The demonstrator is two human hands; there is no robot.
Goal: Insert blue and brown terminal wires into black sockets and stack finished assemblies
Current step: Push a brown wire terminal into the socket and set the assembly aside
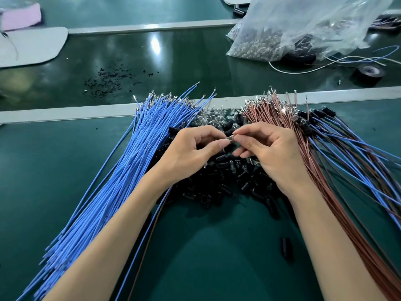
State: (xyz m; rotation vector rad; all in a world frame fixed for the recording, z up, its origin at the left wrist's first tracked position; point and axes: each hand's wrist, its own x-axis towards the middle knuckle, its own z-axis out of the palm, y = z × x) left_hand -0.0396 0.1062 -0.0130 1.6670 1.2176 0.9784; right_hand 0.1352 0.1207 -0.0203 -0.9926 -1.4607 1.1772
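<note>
Left: blue wires (121, 170) in a thick fanned bundle, long axis running from near-left up toward the far rail, crimped metal terminals (165, 98) at the far ends. Smooth, glossy insulation, thin and floppy. One blue and one brown strand (152, 227) pass under the left forearm toward the hands; their far ends are hidden by the palm, so can't say what they're seated in.

Left hand (191, 148): fingers curled, thumb and index pinched shut on a small glinting piece (230, 139) at the fingertips. Looks like clear glass or metal, too small to call.

Centre: pile of black sockets (219, 177), short matte cylinders lying at random angles, directly under both hands. Clear bulbs (208, 116) heaped just behind them.

Right hand (271, 153): also closed, thumb and index pinching the same small piece from the opposite side. Fingertips of both hands meet there, touching. Piece's long axis looks roughly left-right, along the line between the two grips. Both hands equally near it; next socket is straight below, no reach needed.

Right: brown wires (308, 170), same build as blue, fanned with terminals at the far rail. Finished assemblies (338, 135) stacked just beyond them, black sockets at the far end, blue/brown tails trailing toward the near right.

Judgement: mating step in hand; alignment along that left-right axis is what matters.

One stray socket (286, 248) sits alone on the green mat (43, 170), near side.
</note>
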